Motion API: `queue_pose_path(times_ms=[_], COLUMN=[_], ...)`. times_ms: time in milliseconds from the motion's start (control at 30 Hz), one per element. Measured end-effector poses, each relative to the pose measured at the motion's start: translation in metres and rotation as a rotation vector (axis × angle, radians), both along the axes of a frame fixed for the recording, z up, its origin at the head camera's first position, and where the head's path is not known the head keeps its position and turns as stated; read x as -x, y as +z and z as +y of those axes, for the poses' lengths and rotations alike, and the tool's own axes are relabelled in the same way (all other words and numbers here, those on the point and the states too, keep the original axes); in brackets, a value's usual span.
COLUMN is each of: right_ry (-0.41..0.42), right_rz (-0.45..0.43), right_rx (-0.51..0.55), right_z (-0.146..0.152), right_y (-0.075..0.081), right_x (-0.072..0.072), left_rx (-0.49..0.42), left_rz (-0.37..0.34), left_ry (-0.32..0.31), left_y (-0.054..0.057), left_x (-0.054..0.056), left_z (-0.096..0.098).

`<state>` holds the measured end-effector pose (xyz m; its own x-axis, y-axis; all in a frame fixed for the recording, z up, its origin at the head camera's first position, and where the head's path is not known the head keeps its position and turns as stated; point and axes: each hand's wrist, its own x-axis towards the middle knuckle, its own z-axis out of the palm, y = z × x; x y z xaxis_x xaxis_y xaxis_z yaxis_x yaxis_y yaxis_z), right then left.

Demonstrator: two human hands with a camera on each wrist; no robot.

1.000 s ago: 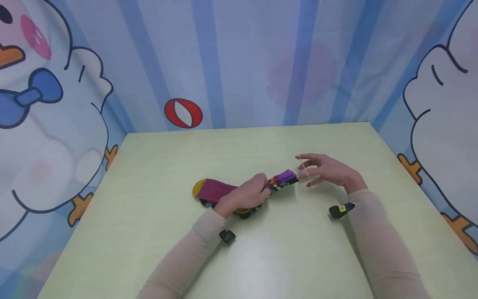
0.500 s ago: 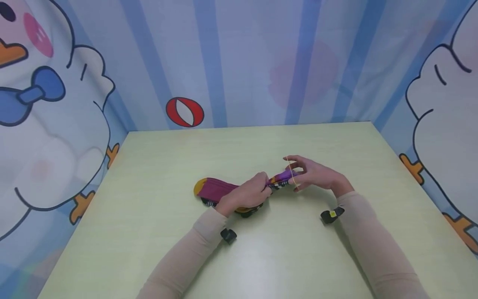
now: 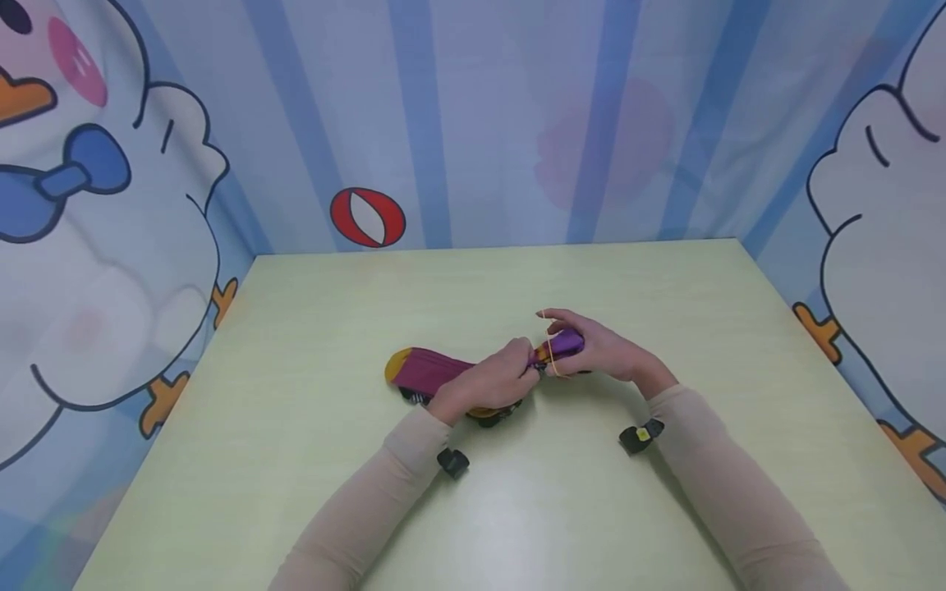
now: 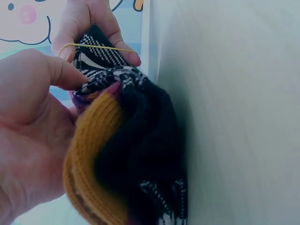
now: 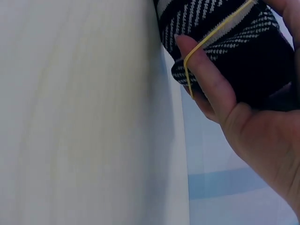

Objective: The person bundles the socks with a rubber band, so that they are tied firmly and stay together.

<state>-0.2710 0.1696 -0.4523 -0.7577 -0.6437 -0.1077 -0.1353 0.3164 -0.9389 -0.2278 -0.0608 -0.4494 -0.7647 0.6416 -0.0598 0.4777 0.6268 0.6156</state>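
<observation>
A bundle of patterned socks, maroon, mustard and black-and-white, lies across the middle of the table. My left hand grips it round the narrow part, thumb pressing the knit in the left wrist view. At the bundle's purple cuff end, my right hand has its fingers and thumb spread on either side. A thin yellow rubber band is stretched over those fingertips and crosses the black-and-white cuff. The palm side of the left hand's grip is hidden in the head view.
The pale table extends on all sides of the socks. Behind it hangs a blue striped curtain, with cartoon birds printed on the side panels. Each wrist wears a small black camera, such as the left wrist camera.
My right hand has moved left, bringing the stretched rubber band from beyond the cuff end to around it, close to the left hand. The left hand keeps its grip on the socks.
</observation>
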Motion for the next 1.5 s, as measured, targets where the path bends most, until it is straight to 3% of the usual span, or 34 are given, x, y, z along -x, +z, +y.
queue_pose_path(times_ms=[267,800,1267,1500], right_ry=[0.010,0.039,0.021,-0.004], right_rz=[0.060,0.048,0.072,0.007], right_rx=[-0.007,-0.025,-0.052,-0.018], right_z=[-0.0050,-0.0060,-0.0028,0.0023], right_y=[-0.0021,-0.0027,-0.0018,0.0033], right_x=[-0.0038,-0.0068,-0.0034,-0.0014], left_rx=[-0.001,-0.007,0.049,0.034], left_rz=[0.012,0.036,0.034,0.045], left_ry=[-0.024,-0.078,-0.039,-0.054], left_y=[-0.0004,-0.0007,0.0006,-0.0011], left_x=[0.0001,0.0009,-0.0012,-0.0024], left_z=[-0.0016,-0.0001,-0.0001,0.0019])
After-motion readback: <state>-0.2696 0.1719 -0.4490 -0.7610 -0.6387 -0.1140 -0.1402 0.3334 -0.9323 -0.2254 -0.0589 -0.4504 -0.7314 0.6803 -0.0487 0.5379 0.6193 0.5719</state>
